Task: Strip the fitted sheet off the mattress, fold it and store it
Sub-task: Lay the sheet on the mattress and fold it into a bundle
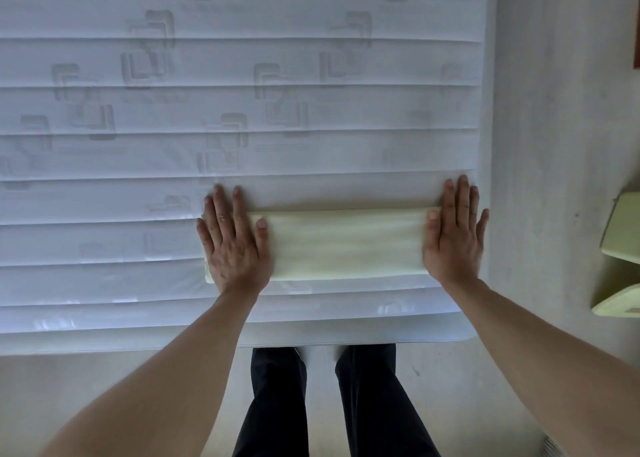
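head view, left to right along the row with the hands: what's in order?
Bare white quilted mattress → left hand flat on the sheet's left end → folded pale green fitted sheet → right hand flat at its right end → pale floor → pale green furniture.

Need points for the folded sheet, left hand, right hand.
folded sheet (pixel 346 243), head view, middle of the pale green strip.
left hand (pixel 233 242), head view, back of the hand lying flat on the sheet's left end.
right hand (pixel 453 236), head view, back of the hand.
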